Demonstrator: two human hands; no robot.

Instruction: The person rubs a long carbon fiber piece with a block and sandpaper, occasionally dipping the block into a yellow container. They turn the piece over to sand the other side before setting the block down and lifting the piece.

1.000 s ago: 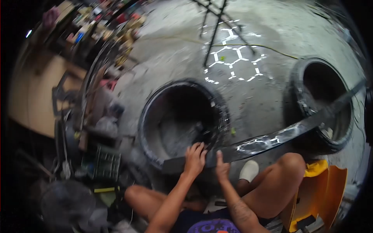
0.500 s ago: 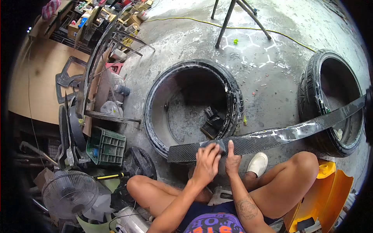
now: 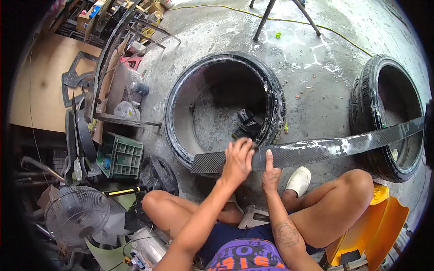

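A long black strip with a carbon-fibre weave lies across in front of me, glossy and whitish in patches along its right half. It rests over the near rim of a large upturned tyre and reaches a second tyre at right. My right hand grips the strip's near edge, thumb on top, fingers hidden beneath. Over the strip's left part, my left hand is closed with bent fingers on a small dark grey pad, mostly covered by the fingers.
Dark scraps lie inside the near tyre. At left are a green crate, a standing fan and a wooden board. An orange panel stands by my right knee. A yellow cable crosses the floor.
My left hand has slid away from me across the strip, toward its far edge, with the pad. My right hand keeps its grip. The view has shifted slightly.
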